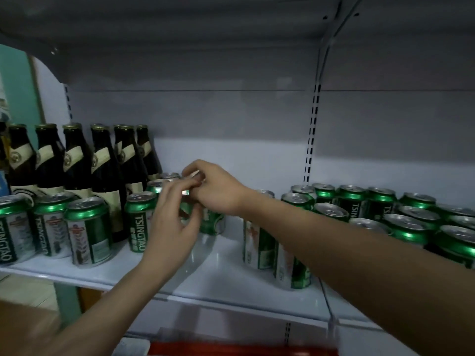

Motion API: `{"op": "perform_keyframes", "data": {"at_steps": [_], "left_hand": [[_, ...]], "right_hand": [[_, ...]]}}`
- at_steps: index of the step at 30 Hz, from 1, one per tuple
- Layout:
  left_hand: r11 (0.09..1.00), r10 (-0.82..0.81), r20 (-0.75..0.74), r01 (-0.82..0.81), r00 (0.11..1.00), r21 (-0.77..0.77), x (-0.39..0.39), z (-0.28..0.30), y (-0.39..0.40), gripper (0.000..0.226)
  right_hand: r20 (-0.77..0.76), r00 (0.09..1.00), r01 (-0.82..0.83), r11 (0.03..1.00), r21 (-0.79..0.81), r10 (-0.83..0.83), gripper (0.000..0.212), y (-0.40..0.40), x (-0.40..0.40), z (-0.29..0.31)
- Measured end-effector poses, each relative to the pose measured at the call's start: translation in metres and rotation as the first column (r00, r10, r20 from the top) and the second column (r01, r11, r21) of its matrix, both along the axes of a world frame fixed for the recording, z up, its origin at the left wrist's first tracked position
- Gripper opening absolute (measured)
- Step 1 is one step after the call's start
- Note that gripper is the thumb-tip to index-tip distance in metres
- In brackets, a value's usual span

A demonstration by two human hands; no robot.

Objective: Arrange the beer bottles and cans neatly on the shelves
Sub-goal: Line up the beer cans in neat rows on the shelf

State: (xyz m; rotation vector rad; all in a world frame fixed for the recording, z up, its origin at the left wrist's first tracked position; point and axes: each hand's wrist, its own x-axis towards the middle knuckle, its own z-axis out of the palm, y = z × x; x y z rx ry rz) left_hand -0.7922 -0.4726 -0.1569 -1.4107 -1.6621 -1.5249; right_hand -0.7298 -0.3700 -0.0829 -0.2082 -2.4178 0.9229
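On a white shelf (226,268), both my hands meet at one green beer can (212,223) standing in the middle. My right hand (218,188) grips its top from above, fingers curled over the rim. My left hand (174,219) curls round its left side and hides most of it. Just left stands another green can (137,222), with two more cans behind it. Several dark beer bottles (102,170) with cream labels stand at the back left. Three green cans (87,232) line the front left edge.
A crowd of several green cans (411,222) fills the shelf's right part, under and behind my right forearm; two cans (259,242) stand nearer the middle. Another shelf hangs close overhead. Bare shelf surface lies in front of the held can. Something red (244,349) shows below.
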Motion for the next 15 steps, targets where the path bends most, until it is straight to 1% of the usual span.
{"op": "perform_keyframes", "data": {"at_steps": [2, 4, 6, 8, 11, 13, 15], "left_hand": [[0.99, -0.126, 0.069, 0.13, 0.99, -0.055, 0.011, 0.0, 0.007, 0.045], [0.962, -0.227, 0.122, 0.242, 0.966, -0.127, 0.021, 0.0, 0.015, 0.057], [0.922, -0.267, 0.163, 0.301, 0.95, -0.245, 0.031, 0.001, 0.027, 0.067], [0.889, -0.271, 0.176, 0.317, 0.946, -0.332, 0.036, -0.003, 0.039, 0.066], [0.862, -0.278, 0.179, 0.328, 0.944, -0.386, 0.038, -0.002, 0.049, 0.055], [0.851, -0.286, 0.211, 0.349, 0.935, -0.392, 0.036, 0.007, 0.053, 0.051], [0.868, -0.272, 0.194, 0.327, 0.943, -0.374, 0.035, 0.022, 0.06, 0.055]], "right_hand": [[0.021, 0.999, 0.036, 0.995, 0.088, -0.038, 0.029, 0.011, 0.018, 0.008], [0.06, 0.995, 0.073, 0.982, 0.176, -0.085, 0.025, 0.025, 0.039, 0.014], [0.079, 0.986, 0.128, 0.969, 0.212, -0.147, 0.023, 0.042, 0.061, 0.019], [0.076, 0.973, 0.201, 0.96, 0.194, -0.219, 0.022, 0.059, 0.081, 0.026], [0.066, 0.94, 0.324, 0.936, 0.134, -0.335, 0.023, 0.088, 0.109, 0.037], [0.067, 0.917, 0.385, 0.917, 0.103, -0.392, 0.022, 0.107, 0.124, 0.044], [0.096, 0.897, 0.426, 0.901, 0.077, -0.432, 0.019, 0.125, 0.136, 0.049]]}}
